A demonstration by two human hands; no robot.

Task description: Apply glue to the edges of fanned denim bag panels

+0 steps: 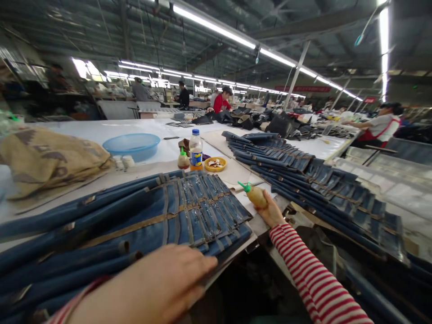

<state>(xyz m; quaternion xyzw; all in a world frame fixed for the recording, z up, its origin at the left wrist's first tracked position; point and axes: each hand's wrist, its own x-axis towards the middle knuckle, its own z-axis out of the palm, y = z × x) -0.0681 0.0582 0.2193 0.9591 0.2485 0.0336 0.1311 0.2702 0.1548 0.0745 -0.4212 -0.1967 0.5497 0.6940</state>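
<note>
The right hand holds a squeeze bottle, to the right of the blue-capped drink bottle and nearer the person than it. Its fingers are wrapped around the rounded amber body, near the base. The squeeze bottle is tipped well over, long axis slanting up and leftward from the palm, so that its green nozzle points left, roughly toward the drink bottle. On the near side of the drink bottle and reaching far to its left lies a pile of blue panels, long axis running left to right; the end closest to the drink bottle bears glossy, wet-looking patches. The left hand is over this pile, nearer the person than the drink bottle, back upward and index finger stretched rightward; its palm side is hidden, so I cannot tell whether the fingers grip anything. Right of the drink bottle, a second pile of fanned blue panels runs diagonally toward the near right. A yellow dish of scraps sits just right of the drink bottle, another green-tipped bottle stands upright just left of it, and a blue basin lies farther left.
</note>
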